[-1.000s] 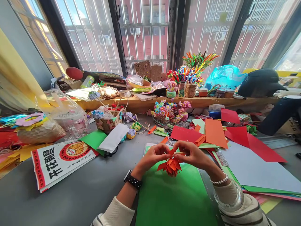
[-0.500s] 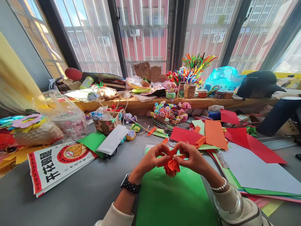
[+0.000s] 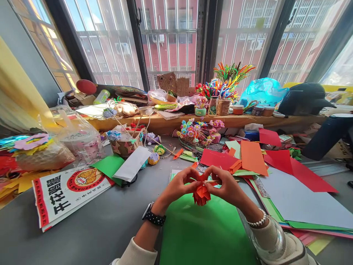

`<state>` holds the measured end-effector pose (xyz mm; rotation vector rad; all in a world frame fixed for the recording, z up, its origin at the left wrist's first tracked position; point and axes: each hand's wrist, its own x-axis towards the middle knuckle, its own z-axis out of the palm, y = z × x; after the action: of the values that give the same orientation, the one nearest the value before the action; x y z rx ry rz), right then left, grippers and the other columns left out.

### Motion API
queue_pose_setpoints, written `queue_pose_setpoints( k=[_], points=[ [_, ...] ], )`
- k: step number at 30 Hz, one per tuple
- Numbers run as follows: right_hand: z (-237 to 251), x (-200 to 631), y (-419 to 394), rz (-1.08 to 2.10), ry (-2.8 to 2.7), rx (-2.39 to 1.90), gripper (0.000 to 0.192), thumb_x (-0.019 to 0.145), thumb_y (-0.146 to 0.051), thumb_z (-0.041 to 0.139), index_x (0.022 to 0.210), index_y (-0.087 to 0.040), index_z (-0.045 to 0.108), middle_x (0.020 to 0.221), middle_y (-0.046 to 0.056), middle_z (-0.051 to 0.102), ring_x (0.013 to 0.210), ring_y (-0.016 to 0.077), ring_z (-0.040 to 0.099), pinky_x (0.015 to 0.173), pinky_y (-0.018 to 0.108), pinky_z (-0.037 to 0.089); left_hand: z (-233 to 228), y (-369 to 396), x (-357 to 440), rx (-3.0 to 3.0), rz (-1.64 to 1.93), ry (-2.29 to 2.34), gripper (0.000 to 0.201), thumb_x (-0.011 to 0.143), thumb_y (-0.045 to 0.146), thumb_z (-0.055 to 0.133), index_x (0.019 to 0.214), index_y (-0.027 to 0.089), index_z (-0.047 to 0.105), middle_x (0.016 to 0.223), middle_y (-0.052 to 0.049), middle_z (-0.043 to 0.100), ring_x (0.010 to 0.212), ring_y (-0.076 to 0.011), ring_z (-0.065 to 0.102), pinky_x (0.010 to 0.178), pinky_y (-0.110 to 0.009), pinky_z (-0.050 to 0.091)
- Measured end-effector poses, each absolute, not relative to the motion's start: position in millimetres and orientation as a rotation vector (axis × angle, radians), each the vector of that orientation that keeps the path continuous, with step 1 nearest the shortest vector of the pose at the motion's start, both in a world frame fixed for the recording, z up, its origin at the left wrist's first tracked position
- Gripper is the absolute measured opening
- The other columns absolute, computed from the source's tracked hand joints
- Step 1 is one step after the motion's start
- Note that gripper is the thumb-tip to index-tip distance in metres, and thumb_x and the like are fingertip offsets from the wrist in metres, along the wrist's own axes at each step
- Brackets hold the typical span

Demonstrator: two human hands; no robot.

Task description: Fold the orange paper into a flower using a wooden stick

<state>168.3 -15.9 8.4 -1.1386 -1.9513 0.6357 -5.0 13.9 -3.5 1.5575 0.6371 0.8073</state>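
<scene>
An orange-red folded-paper flower with pointed layered petals hangs between my two hands, above a green mat. My left hand pinches its upper left petals between thumb and fingertips. My right hand is closed at the flower's upper right, holding a thin pale stick that lies roughly level, its tip against the petals. The stick's far end shows past the knuckles. My fingers hide part of the flower's top. Under the flower lies the green mat.
Orange paper, red paper and a stack of large sheets lie to the right. A printed paper bag rests at left. Behind are a basket, small craft flowers and a crowded window ledge.
The fingers have shifted slightly at the flower, which has turned a little and sits marginally higher. Both hands keep their hold; the things around them stay put.
</scene>
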Motion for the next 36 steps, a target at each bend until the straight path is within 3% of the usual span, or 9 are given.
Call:
queue_pose_setpoints(
  k=[6,14,36],
  points=[
    [7.8,168.5,-17.0,0.596,-1.958,-1.157,0.011,0.064,-0.013,0.053,0.073,-0.018,0.049,0.06,-0.005,0.049,0.048,0.0061,0.033,0.043,0.018,0.028,3.0,17.2,-7.6,1.735,0.824,0.703,0.02,0.07,0.03,0.062,0.08,0.015,0.055,0.079,-0.002,0.058,0.078,-0.0142,0.055,0.078,-0.028,0.043],
    [4.8,167.5,-16.1,0.689,-1.923,-1.104,0.014,0.067,-0.011,0.052,0.078,-0.019,0.049,0.076,0.0,0.058,0.067,0.0118,0.054,0.061,0.024,0.047,-0.4,16.6,-5.6,1.68,0.842,0.683,0.021,0.069,0.032,0.063,0.077,0.015,0.052,0.077,-0.001,0.056,0.077,-0.0136,0.054,0.076,-0.028,0.044],
    [1.6,164.1,-17.7,0.515,-1.944,-1.14,0.013,0.07,-0.015,0.052,0.081,-0.02,0.049,0.077,0.0,0.059,0.068,0.0125,0.056,0.063,0.025,0.049,-3.4,14.3,-6.0,1.759,0.918,0.686,0.018,0.072,0.03,0.06,0.076,0.015,0.052,0.076,-0.001,0.055,0.077,-0.0136,0.055,0.077,-0.029,0.044]
  ],
)
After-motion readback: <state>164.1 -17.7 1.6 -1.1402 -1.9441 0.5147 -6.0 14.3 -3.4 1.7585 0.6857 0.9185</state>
